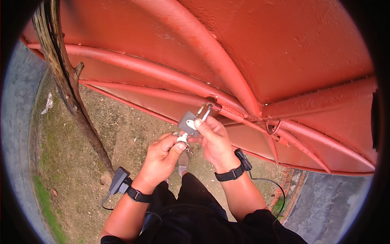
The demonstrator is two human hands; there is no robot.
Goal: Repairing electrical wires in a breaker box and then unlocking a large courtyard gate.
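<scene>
A dark grey padlock [187, 120] with a silver shackle sits before a red metal gate [162, 69]. Its body is gripped by my right hand [214, 142], thumb pressed on the front face. The shackle reaches up to a small bracket on the gate's red bar; I cannot tell whether it is locked. My left hand [159, 156] pinches a silver key [183, 138] at the padlock's lower end, where the key meets the body. More keys hang under the left fingers, partly hidden.
A red hook-shaped handle [273, 127] sticks out from the gate to the right. On the left a weathered wooden post [69, 81] slants downward. Dirt and grass ground [109, 122] lies below, with grey pavement [325, 203] at the lower right.
</scene>
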